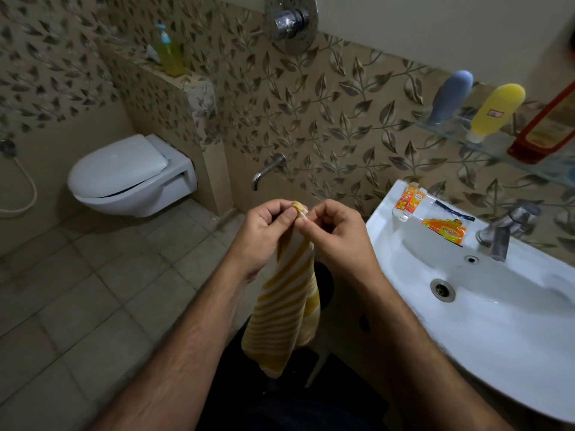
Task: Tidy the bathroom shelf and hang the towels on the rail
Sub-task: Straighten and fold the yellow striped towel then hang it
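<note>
Both hands, left [264,234] and right [336,234], pinching the striped towel's [287,300] top edge, nothing's hung yet, no rail in sight.

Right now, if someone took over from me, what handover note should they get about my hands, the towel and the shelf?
Left hand and right hand: both pinch the top edge of the yellow striped towel, which hangs down between them.
Glass shelf: grey bottle, yellow bottle and red bottle stand on it.
Sink: two orange packets lie on its rim.
Done: towel picked up.
Left: hang it; no rail in view.
</note>
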### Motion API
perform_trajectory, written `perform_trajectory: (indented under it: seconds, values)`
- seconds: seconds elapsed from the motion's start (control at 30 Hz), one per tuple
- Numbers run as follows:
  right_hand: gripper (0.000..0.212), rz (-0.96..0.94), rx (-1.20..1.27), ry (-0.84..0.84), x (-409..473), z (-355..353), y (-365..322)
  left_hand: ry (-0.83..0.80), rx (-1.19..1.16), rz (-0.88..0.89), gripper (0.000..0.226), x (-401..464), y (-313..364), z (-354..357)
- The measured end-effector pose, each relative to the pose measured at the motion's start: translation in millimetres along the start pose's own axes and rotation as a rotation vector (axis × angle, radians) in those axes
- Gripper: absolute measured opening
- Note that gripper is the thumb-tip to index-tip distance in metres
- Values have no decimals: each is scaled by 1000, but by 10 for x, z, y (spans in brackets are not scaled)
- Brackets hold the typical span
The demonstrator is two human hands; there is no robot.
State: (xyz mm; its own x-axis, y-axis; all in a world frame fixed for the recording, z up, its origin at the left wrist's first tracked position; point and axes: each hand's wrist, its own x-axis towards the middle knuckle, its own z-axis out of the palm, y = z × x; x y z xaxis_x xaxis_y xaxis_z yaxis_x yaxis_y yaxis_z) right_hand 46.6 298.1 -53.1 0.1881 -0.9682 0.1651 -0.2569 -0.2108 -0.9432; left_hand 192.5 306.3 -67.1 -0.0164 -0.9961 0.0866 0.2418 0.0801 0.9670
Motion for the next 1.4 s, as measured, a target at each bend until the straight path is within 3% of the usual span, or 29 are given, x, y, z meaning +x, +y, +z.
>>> perform_trajectory:
  seconds: [0.17, 0.3, 0.4, 0.47, 0.57, 0.67, 0.9, 1.03, 1.13, 1.27, 1.4]
  values:
    - [45, 91, 101, -350, 2, -115, 68, -1, 292, 122, 14, 60, 200, -53]
    - [48, 213, 279, -313, 4, -147, 132, -19, 643, 270, 14, 82, 393, -106]
    - [70, 254, 388, -392, 2, -156, 117, -69, 805, 367, 15, 72, 505, -62]
    - [56, 232, 484, -411, -15, -114, 74, -89, 866, 387, 16, 83, 570, -58]
    - [24, 214, 472, -302, -34, -69, 31, -33, 939, 430, 17, 119, 643, -88]
    - [24, 192, 425, -291, -32, -65, 47, 53, 998, 489, 20, 147, 695, -96]
    - [27, 231, 199, -461, -6, -52, 122, 186, 1007, 491, 21, 229, 737, -146]
    - [24, 184, -12, -313, 24, -123, 136, 307, 1009, 485, 20, 251, 746, -292]
    - [20, 112, -143, -332, -10, -94, 148, 415, 1001, 515, 19, 278, 783, -345]
    - [15, 109, -55, -301, -95, 8, 180, 414, 1027, 501, 19, 315, 817, -371]
    - [14, 49, -181, -88, -22, -35, 196, 396, 1036, 502, 19, 334, 787, -451]
